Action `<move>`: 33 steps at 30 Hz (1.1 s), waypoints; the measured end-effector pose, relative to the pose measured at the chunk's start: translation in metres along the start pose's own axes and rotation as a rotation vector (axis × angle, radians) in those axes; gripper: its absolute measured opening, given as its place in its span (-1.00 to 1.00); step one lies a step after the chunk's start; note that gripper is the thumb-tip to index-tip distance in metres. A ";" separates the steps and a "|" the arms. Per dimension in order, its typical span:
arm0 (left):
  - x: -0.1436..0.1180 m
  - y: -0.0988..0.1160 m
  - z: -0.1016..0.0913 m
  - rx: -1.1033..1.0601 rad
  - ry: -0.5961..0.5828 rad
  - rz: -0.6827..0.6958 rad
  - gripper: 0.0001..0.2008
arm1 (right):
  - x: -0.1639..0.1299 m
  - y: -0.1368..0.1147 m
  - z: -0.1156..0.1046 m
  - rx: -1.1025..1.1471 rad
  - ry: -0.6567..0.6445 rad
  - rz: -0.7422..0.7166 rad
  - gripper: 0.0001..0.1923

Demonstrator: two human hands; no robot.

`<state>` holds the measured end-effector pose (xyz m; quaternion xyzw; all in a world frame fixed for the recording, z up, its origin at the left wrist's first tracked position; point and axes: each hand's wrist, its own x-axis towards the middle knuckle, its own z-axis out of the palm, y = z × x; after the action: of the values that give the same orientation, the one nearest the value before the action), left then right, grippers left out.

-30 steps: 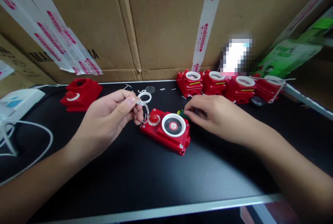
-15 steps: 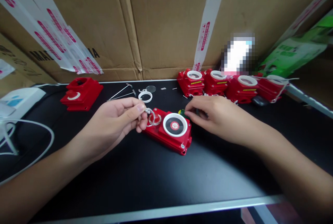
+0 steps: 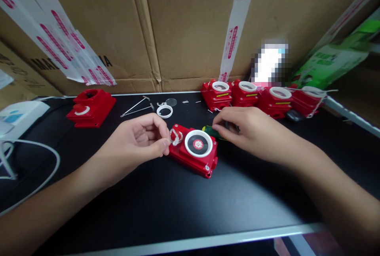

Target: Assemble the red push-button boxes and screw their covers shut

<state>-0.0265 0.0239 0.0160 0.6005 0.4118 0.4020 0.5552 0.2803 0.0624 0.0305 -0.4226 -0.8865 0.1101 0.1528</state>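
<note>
A red box-shaped unit point(image 3: 192, 165) lies at an angle on the black tabletop, its white ring point(image 3: 186, 149) framing a dark round face with a red and white emblem. Pinched at the box's left end, my left hand point(image 3: 145, 139) has thumb and forefinger on a pale, shiny chain point(image 3: 175, 137) that loops over the red button area. The gripped end is hidden by the fingertips. Behind the box's right side, my right hand point(image 3: 242, 125) closes round a green screwdriver point(image 3: 210, 130) with a yellow handle end; its shaft is hidden.
Several similar red units point(image 3: 218, 96) line the back right, before a green bag point(image 3: 326, 65). Another red housing point(image 3: 92, 107) sits at left. A loose white ring point(image 3: 164, 116), clear disc point(image 3: 171, 102), screws point(image 3: 185, 102) and metal rods point(image 3: 135, 109) lie behind. White cable point(image 3: 56, 157) curves at left.
My left hand has lowered the chain onto the box's left end, its fingertips now against the box. More of the green screwdriver shows under my right hand, which has barely moved.
</note>
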 end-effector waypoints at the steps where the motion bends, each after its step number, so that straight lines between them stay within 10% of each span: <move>1: 0.000 0.001 0.001 -0.001 -0.004 0.005 -0.83 | 0.000 0.001 -0.002 -0.003 0.003 0.004 -0.78; 9: 0.000 0.010 -0.007 0.375 0.075 0.144 -0.91 | -0.009 0.021 -0.013 0.036 -0.140 0.099 -0.75; 15: -0.002 0.012 -0.011 0.858 -0.138 0.470 -0.84 | -0.013 0.040 -0.002 -0.047 -0.270 0.156 -0.59; 33: -0.004 -0.003 0.001 0.889 -0.135 0.566 -0.83 | -0.012 0.034 -0.001 -0.100 -0.285 0.138 -0.76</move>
<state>-0.0274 0.0200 0.0130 0.8901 0.3276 0.2832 0.1421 0.3116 0.0743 0.0181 -0.4695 -0.8726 0.1349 -0.0038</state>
